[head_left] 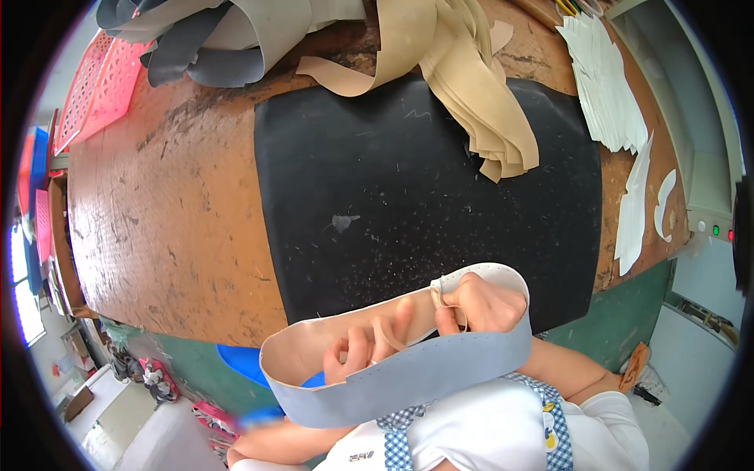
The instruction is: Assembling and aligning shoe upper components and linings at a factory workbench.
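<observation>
A wide band (408,386) is closed into a loop before my chest, grey-blue outside and tan inside, with small holes along its edges. Inside the loop is my left hand (357,349), its fingers curled, with a thin beige strip (386,333) running between them. My right hand (488,304) reaches in at the right end. Its fingers are closed in a pinch on the same kind of thin strip, beside a seam at the band's far edge. The palms and part of the fingers are hidden by the band's near wall.
A black mat (416,220) covers the middle of the worn wooden table (173,212). Tan strips (479,118) lie over its far edge, with grey strips (236,43) at the far left. White pieces (605,86) lie on the right. A pink basket (102,86) stands at left.
</observation>
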A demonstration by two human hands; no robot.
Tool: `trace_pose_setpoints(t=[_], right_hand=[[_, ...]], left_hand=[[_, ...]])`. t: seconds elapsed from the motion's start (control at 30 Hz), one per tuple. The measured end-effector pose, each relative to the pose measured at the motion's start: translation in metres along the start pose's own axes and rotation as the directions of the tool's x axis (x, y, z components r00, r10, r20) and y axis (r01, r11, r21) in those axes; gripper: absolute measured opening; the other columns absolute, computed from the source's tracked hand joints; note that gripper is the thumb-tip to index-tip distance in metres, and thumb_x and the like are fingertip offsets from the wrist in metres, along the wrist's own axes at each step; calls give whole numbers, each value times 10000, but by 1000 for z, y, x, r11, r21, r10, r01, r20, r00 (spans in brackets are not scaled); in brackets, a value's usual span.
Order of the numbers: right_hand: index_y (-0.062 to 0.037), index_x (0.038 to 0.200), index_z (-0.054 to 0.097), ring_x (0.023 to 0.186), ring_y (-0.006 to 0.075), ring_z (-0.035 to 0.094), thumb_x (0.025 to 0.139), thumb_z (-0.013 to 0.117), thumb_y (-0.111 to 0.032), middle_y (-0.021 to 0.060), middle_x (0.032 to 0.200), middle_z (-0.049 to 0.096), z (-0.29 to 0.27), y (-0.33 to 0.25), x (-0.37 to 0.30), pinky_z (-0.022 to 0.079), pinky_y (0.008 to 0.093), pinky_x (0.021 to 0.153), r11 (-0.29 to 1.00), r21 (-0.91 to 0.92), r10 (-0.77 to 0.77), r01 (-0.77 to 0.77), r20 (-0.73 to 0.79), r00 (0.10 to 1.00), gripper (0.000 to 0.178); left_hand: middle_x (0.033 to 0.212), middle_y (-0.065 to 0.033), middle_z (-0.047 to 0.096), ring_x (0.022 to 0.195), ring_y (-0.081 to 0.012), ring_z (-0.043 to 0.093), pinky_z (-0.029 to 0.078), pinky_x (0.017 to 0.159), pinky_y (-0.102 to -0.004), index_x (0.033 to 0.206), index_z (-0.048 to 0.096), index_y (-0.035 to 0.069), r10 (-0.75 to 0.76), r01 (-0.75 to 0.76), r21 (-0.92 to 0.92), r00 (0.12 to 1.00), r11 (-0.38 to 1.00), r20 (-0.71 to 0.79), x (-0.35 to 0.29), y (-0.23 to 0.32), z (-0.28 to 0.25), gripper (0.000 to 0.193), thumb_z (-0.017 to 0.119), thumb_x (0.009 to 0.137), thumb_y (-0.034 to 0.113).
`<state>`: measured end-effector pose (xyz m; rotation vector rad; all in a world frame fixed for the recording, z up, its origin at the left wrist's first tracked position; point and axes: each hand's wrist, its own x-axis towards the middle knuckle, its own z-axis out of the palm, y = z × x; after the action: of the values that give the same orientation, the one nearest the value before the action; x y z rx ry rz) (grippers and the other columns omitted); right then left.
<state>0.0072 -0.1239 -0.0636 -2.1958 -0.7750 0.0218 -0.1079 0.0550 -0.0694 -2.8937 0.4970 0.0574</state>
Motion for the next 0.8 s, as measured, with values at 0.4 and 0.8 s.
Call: trace_pose_setpoints(t=[0.4,0.8], right_hand=[[-9,751,584,414,135,505,759,749,39,65,590,541,0,2,-2,380,277,369,999,17,50,-49,-15,999,172],[-32,712,528,471,179,579,838,643,-81,90,644,566,-3,-7,11,472,286,409,986,17,167,-167,34,985,178]], left_hand=[[1096,-21,443,857,-175,438,346,526,-291,1491,470,198,-63,65,51,997,997,-47,13,5,-3,766,705,766,128],[720,45,520,662,-119,531,398,445,-324,879,689,164,-106,103,92,994,991,28,26,7,-13,305,662,868,467]])
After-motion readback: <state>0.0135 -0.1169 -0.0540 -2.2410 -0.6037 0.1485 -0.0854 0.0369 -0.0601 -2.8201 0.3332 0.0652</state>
